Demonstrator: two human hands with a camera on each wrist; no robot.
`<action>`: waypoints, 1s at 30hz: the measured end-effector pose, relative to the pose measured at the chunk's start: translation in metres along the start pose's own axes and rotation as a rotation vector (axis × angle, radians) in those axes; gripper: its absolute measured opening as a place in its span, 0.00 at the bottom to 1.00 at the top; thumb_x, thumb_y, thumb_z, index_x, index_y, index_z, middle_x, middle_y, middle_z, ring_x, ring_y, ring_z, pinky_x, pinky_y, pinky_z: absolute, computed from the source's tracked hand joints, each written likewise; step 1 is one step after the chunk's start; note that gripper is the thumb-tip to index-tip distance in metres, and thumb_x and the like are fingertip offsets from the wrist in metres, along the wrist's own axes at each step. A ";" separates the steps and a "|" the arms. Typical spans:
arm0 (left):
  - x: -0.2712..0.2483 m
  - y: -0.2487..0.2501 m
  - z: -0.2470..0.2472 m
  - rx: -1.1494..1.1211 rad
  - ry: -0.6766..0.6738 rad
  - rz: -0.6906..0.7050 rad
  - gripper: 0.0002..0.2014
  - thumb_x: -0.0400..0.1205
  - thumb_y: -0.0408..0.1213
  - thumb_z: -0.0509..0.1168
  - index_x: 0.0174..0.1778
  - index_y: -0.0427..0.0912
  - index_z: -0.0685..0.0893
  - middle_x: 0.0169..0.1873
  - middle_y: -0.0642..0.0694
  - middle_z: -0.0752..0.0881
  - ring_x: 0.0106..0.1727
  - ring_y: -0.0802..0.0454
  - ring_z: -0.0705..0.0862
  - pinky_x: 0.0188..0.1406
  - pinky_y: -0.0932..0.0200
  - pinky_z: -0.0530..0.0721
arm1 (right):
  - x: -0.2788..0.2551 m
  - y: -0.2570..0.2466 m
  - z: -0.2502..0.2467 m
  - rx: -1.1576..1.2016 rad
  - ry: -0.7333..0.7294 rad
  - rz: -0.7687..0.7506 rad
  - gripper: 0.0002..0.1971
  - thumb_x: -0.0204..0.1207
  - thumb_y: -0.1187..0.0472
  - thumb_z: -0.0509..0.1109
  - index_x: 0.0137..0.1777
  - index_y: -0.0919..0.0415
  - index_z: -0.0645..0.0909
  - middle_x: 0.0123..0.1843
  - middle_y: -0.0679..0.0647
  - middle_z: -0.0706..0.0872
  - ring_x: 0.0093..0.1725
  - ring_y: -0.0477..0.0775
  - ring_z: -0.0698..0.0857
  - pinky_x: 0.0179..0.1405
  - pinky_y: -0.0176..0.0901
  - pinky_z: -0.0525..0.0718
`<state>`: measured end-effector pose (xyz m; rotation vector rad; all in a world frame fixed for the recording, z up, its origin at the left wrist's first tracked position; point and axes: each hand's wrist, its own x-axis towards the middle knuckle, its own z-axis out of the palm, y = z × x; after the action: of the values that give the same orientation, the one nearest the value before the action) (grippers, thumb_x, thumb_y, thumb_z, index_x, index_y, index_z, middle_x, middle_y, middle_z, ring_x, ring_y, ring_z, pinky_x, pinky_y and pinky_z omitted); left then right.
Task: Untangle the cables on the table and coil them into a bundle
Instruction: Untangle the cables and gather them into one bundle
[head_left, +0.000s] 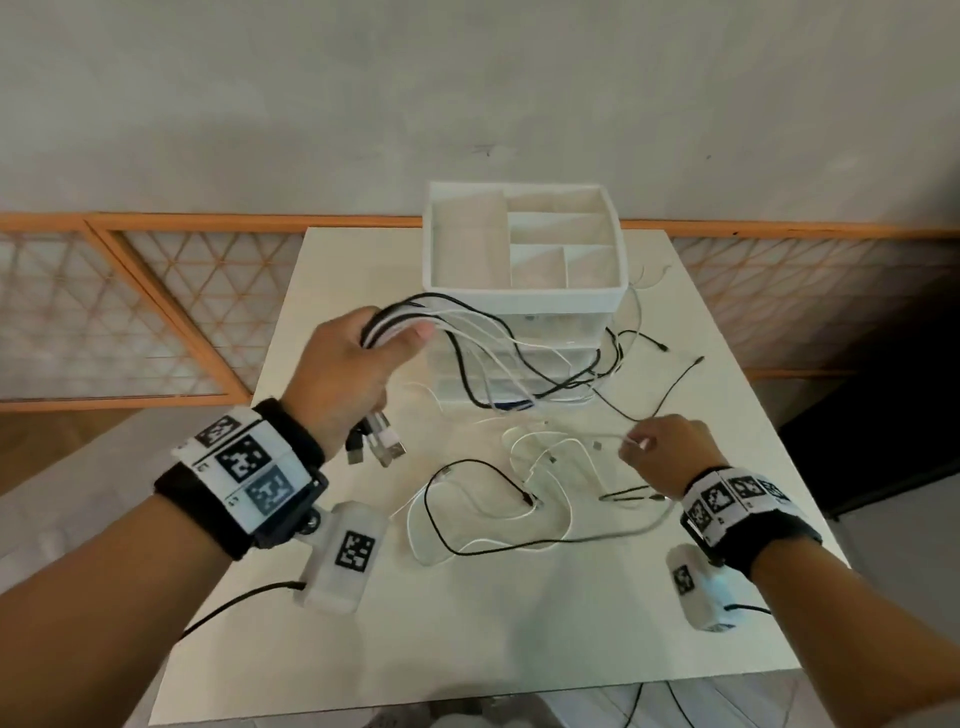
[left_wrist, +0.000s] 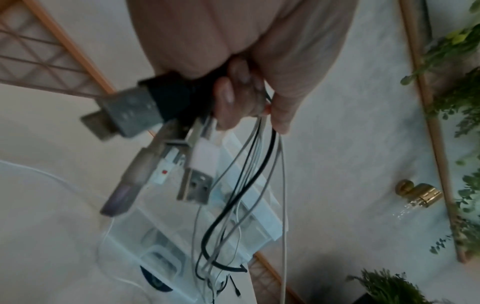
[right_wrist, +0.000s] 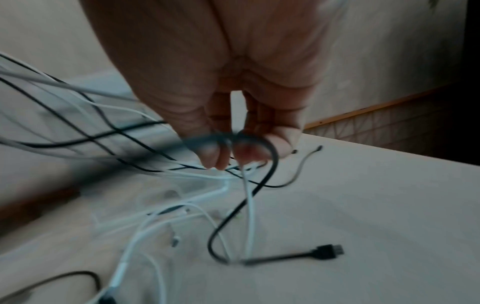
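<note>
The cables (head_left: 498, 358) fall into two groups. One group is gathered at its plug ends in the left hand (head_left: 348, 374), which is raised above the table (head_left: 519, 623) with its fingers curled round the strands. The USB plugs (left_wrist: 161, 148) hang below the fist, and the strands run forward and to the right, draping down in front of the drawer organiser (head_left: 524, 249). The second group lies as loose black and white loops (head_left: 493, 514) on the table, between the two wrists.

The right hand (head_left: 665, 452) is low, just above the table, to the right of these loops. Its fingertips (right_wrist: 215, 154) pinch a white strand, and a black strand (right_wrist: 249, 197) curls across them.

The bundle's long axis runs from the left fist toward the far right. The loose loops lie nearer the right hand, so that hand is judged better placed to feed slack toward the left fist.
</note>
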<state>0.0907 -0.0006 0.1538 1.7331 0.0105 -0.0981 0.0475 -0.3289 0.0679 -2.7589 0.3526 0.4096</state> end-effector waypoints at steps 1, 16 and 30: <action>0.002 -0.001 -0.003 0.000 0.035 -0.013 0.15 0.80 0.46 0.73 0.34 0.42 0.79 0.15 0.57 0.65 0.17 0.54 0.61 0.20 0.62 0.63 | 0.003 0.009 0.002 -0.011 -0.022 0.049 0.13 0.78 0.49 0.70 0.38 0.55 0.86 0.43 0.55 0.90 0.54 0.61 0.87 0.53 0.46 0.75; -0.011 0.021 0.083 -0.262 -0.190 -0.159 0.14 0.90 0.46 0.55 0.43 0.43 0.77 0.27 0.44 0.86 0.15 0.56 0.60 0.17 0.63 0.61 | -0.041 -0.147 -0.102 0.991 0.184 -0.519 0.13 0.88 0.62 0.61 0.50 0.58 0.88 0.39 0.57 0.90 0.39 0.62 0.92 0.50 0.59 0.92; -0.013 -0.065 0.006 0.507 -0.139 -0.276 0.18 0.89 0.51 0.55 0.47 0.39 0.77 0.26 0.48 0.83 0.15 0.57 0.67 0.20 0.60 0.65 | 0.019 -0.046 -0.122 0.588 0.546 -0.125 0.13 0.85 0.54 0.62 0.53 0.55 0.89 0.43 0.42 0.87 0.27 0.41 0.83 0.42 0.51 0.87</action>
<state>0.0730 0.0050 0.0894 2.2193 0.1327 -0.4574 0.1074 -0.3338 0.1851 -2.2429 0.3520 -0.4301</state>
